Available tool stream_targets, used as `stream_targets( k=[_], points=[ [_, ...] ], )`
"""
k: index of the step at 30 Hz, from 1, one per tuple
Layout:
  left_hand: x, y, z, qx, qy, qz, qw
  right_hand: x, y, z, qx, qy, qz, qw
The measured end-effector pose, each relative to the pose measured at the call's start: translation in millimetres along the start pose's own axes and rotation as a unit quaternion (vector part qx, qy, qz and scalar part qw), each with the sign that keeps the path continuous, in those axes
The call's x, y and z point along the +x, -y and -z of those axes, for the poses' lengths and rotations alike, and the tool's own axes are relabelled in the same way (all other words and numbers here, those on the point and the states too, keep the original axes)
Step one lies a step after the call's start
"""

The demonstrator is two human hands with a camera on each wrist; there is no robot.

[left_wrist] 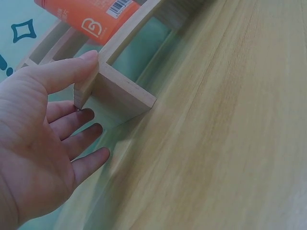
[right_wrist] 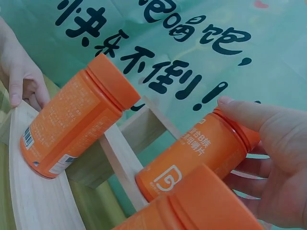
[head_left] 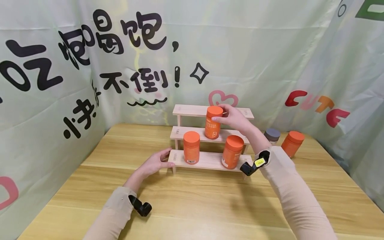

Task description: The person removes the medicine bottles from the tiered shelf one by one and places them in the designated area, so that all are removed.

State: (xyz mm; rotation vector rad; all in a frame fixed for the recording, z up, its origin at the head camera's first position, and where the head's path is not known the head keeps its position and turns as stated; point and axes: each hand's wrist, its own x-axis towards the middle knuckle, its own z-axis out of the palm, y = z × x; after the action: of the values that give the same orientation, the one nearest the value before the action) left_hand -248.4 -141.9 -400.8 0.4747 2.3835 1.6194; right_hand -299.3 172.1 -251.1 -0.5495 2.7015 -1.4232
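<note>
A three-step wooden display stand (head_left: 207, 158) carries several orange bottles. With thumb and fingers, my right hand (head_left: 235, 117) grips one orange bottle (head_left: 212, 128) near its lid, at the middle step. In the right wrist view, that bottle's (right_wrist: 180, 163) base is at the step's plank. My left hand (head_left: 154, 163) holds the left end of the lowest step, the thumb at its front corner (left_wrist: 88, 64) and the other fingers behind and below. On the lowest step stand an orange bottle (head_left: 191, 148) at left and another orange bottle (head_left: 232, 152) at right.
Behind the right forearm, a grey-lidded bottle (head_left: 272, 135) and an orange bottle (head_left: 292, 143) stand on the wooden table (head_left: 192, 203), partly hidden. A printed cloth (head_left: 255, 60) hangs behind and beside the table.
</note>
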Motion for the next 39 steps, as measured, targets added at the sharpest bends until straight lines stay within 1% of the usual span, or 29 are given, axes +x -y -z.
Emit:
stream_targets(
  k=[4,9,14,19,26,32,39],
  points=[
    [0.5,1.2,-0.4,0.0,0.001,0.0,1.0,1.2,-0.3,-2.6,-0.004,-0.001,-0.002,1.0],
    [1.0,2.2,0.1,-0.002,0.006,-0.001,1.0,3.0,-0.3,-4.0,-0.012,-0.009,0.006,1.0],
    [1.2,2.1,1.5,0.002,0.003,-0.005,1.0,3.3,0.1,-5.2,-0.019,-0.022,0.008,1.0],
    [1.4,2.5,0.5,0.003,0.007,-0.006,1.0,2.2,-0.8,-2.2,-0.012,-0.045,0.009,0.999],
    [0.7,1.7,0.3,0.0,0.003,-0.004,1.0,-4.1,4.8,12.1,-0.014,-0.07,0.03,0.997],
    [0.6,1.5,0.7,0.0,0.008,-0.012,0.9999,-14.1,12.6,27.8,0.015,-0.089,0.03,0.995],
    [0.8,3.0,0.4,-0.002,0.009,-0.013,0.9999,-30.7,16.1,49.0,-0.002,-0.118,0.035,0.992]
  ],
)
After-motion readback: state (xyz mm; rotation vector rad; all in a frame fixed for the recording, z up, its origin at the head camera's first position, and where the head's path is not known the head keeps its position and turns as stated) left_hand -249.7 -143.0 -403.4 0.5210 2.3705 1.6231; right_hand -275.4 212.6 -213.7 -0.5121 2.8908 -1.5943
